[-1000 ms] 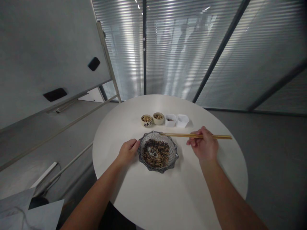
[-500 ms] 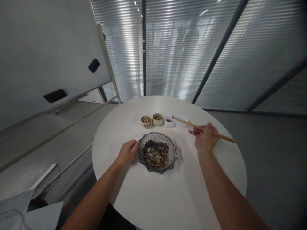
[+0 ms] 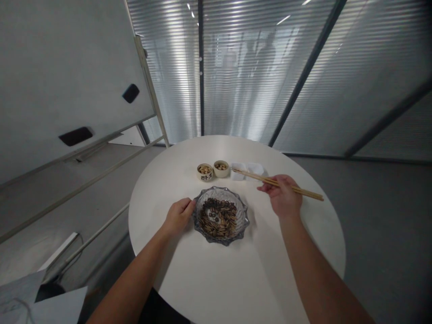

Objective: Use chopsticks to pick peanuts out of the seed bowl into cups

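Observation:
My left hand (image 3: 180, 215) grips the left rim of a scalloped glass bowl (image 3: 243, 210). Inside lie many dark striped pieces that look like sunflower seeds (image 3: 221, 229), with a few rounder ones near the middle. In my right hand (image 3: 285, 198) is a pair of wooden chopsticks (image 3: 307, 193), pointing left. Their tips reach over a small white dish (image 3: 238, 175); whether they pinch anything is too small to tell. A second white dish (image 3: 255, 170) stands just right of it, partly behind the chopsticks.
Left of the white dishes stand two small cream cups with pale nut-like pieces, one lettered cup (image 3: 204, 177) and one plain cup (image 3: 221, 173). All rest on a round white table (image 3: 209, 283). A whiteboard (image 3: 77, 58) on a frame stands at the left; blinds-covered glass lies behind.
My right hand and the chopsticks have moved left and slightly toward me, the tips now over the left white dish. My left hand stays on the bowl.

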Action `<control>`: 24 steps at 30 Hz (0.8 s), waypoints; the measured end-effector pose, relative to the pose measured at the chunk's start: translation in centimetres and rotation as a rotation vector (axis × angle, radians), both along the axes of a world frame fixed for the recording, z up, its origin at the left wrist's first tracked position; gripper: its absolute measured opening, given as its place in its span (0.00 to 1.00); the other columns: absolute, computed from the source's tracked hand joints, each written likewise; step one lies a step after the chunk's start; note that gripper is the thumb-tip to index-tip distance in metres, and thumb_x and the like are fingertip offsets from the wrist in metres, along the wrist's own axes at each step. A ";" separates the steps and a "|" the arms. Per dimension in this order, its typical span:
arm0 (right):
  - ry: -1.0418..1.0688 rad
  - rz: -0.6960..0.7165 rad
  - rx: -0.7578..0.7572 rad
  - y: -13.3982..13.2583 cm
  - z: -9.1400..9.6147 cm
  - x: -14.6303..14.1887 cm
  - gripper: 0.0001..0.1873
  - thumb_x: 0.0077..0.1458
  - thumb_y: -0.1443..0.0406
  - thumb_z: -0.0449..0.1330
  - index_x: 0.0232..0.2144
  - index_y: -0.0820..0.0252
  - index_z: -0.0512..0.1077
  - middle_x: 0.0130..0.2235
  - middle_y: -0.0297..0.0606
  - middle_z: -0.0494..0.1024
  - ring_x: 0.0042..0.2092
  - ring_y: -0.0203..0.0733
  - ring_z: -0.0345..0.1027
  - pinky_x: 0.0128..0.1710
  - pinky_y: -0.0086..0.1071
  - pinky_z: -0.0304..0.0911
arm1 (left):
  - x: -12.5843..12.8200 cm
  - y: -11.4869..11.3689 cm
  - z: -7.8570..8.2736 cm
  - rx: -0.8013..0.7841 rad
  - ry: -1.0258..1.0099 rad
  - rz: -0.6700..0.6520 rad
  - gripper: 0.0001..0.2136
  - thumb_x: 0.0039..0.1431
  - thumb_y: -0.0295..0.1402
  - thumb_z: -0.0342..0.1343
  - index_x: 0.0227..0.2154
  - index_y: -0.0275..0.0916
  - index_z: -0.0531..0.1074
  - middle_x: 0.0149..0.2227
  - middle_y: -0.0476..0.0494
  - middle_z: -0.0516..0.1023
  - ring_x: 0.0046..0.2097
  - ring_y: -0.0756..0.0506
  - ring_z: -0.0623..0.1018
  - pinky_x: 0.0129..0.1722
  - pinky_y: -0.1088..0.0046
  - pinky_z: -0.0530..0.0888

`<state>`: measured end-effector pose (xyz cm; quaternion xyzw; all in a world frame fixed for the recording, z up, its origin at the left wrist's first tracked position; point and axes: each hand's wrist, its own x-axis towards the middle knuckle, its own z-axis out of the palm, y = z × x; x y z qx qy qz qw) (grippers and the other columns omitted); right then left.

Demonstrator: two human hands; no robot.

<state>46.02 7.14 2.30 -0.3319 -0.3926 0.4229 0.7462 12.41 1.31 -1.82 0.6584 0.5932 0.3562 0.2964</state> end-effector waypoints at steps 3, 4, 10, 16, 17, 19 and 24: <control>-0.077 0.242 -0.062 -1.9 0.9 0.2 0.17 0.49 0.52 0.72 0.27 0.59 0.75 0.24 0.34 0.79 0.21 0.39 0.73 0.24 0.39 0.78 | 0.0 0.0 -0.1 0.008 -0.010 0.003 0.23 0.67 0.50 0.46 0.22 0.40 0.62 0.23 0.51 0.63 0.29 0.49 0.64 0.30 0.72 0.60; -0.119 0.306 -0.095 -2.5 1.2 0.1 0.19 0.49 0.51 0.72 0.27 0.60 0.76 0.23 0.35 0.79 0.19 0.39 0.71 0.22 0.39 0.77 | 0.0 0.0 -0.1 0.012 -0.014 0.007 0.23 0.67 0.50 0.47 0.22 0.40 0.63 0.23 0.52 0.63 0.29 0.49 0.64 0.30 0.72 0.61; -0.398 0.508 -0.216 -4.4 1.6 -0.3 0.24 0.49 0.47 0.72 0.25 0.63 0.77 0.21 0.39 0.78 0.19 0.40 0.72 0.19 0.31 0.71 | 0.1 -0.2 0.3 0.005 -0.040 0.015 0.22 0.65 0.50 0.48 0.21 0.40 0.63 0.23 0.52 0.62 0.28 0.49 0.64 0.29 0.73 0.61; -0.392 0.467 -0.144 -4.3 1.2 -0.2 0.19 0.51 0.51 0.72 0.26 0.60 0.75 0.24 0.36 0.78 0.20 0.38 0.72 0.21 0.32 0.72 | 0.1 -0.2 0.4 -0.009 -0.035 0.009 0.22 0.66 0.50 0.47 0.21 0.40 0.62 0.23 0.51 0.62 0.29 0.49 0.64 0.29 0.73 0.60; -0.373 0.457 -0.143 -4.3 1.3 -0.2 0.20 0.50 0.51 0.72 0.25 0.60 0.75 0.24 0.36 0.78 0.20 0.38 0.72 0.20 0.32 0.72 | 0.1 -0.2 0.4 -0.006 -0.030 0.009 0.22 0.66 0.50 0.47 0.21 0.40 0.63 0.23 0.51 0.62 0.29 0.49 0.64 0.29 0.73 0.60; -0.348 0.441 -0.156 -4.4 1.4 -0.3 0.21 0.49 0.50 0.73 0.25 0.61 0.75 0.24 0.37 0.79 0.19 0.39 0.72 0.19 0.33 0.72 | 0.1 -0.2 0.4 0.000 -0.023 0.010 0.22 0.66 0.50 0.47 0.21 0.40 0.63 0.23 0.51 0.63 0.29 0.49 0.64 0.29 0.72 0.60; -0.348 0.401 -0.218 -4.5 1.5 -1.1 0.23 0.45 0.48 0.74 0.24 0.62 0.76 0.23 0.39 0.80 0.19 0.41 0.74 0.20 0.35 0.76 | 0.1 -0.2 0.3 -0.009 -0.038 0.018 0.22 0.65 0.51 0.47 0.21 0.40 0.62 0.23 0.51 0.62 0.29 0.49 0.64 0.29 0.73 0.60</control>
